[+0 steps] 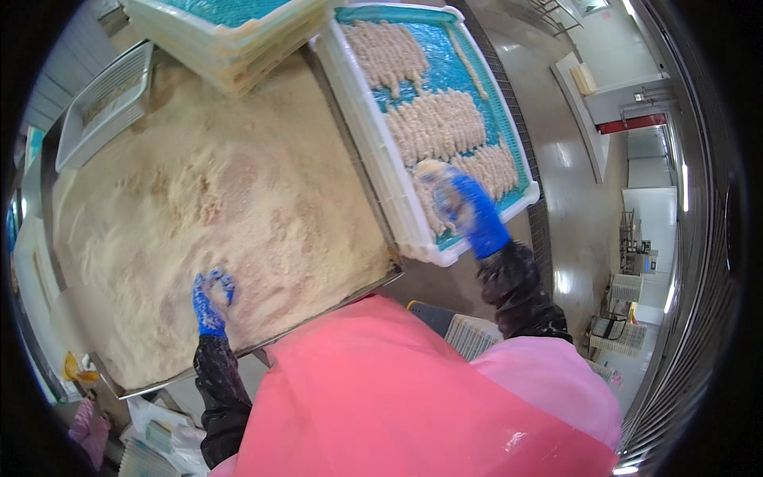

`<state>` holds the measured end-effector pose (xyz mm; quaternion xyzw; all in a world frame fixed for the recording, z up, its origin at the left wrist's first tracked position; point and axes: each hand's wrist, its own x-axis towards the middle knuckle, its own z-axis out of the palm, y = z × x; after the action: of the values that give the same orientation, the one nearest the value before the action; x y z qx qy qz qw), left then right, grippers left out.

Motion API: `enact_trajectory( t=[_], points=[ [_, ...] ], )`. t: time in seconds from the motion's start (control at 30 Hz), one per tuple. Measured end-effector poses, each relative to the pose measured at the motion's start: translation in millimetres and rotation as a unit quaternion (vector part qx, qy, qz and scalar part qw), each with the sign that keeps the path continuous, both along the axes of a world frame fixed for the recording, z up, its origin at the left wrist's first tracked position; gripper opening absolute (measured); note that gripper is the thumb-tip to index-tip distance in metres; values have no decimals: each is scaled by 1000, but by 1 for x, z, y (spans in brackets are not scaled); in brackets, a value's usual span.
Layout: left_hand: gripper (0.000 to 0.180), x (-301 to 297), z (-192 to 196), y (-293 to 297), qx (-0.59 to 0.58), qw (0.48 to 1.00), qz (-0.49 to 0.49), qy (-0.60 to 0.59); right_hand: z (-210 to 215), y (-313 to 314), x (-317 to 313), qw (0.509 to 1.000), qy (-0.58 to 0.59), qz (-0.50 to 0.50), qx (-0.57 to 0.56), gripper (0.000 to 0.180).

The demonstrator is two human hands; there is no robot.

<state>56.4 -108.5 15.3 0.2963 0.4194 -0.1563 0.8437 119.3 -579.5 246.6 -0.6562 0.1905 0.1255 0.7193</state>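
Note:
My left hand [211, 298], in a blue glove, presses into the heap of pale breadcrumbs [207, 199] that fills a big metal tray [373, 288]; its fingers are curled and dusted with crumbs. My right hand [459, 203], also blue-gloved, reaches over the near corner of a white crate with a teal mesh liner [445, 71]. It holds a crumb-coated piece at the fingertips, right by the rows of breaded pieces [437, 123] lying on the mesh.
A stack of empty white crates [230, 36] stands at the far end of the crumb tray. A shallow white tray [103, 103] sits at the far left. Shiny floor [572, 199] and crates [612, 326] lie to the right. My pink apron [381, 397] covers the lower view.

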Motion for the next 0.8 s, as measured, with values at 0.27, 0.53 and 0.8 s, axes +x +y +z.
enact_trajectory(
  t=[0.27, 0.53, 0.8],
  points=[
    [46, 6, -19, -1, 55, 997, -42, -27, -56, -259, 110, 875, -179, -75, -443, 35],
    [41, 2, -8, -16, 120, 992, -13, -48, -96, -290, 149, 783, -235, 86, -570, 34],
    [24, -6, 16, -39, 202, 977, 27, -59, -30, -119, 149, 898, -266, 67, -344, 38]
  ],
)
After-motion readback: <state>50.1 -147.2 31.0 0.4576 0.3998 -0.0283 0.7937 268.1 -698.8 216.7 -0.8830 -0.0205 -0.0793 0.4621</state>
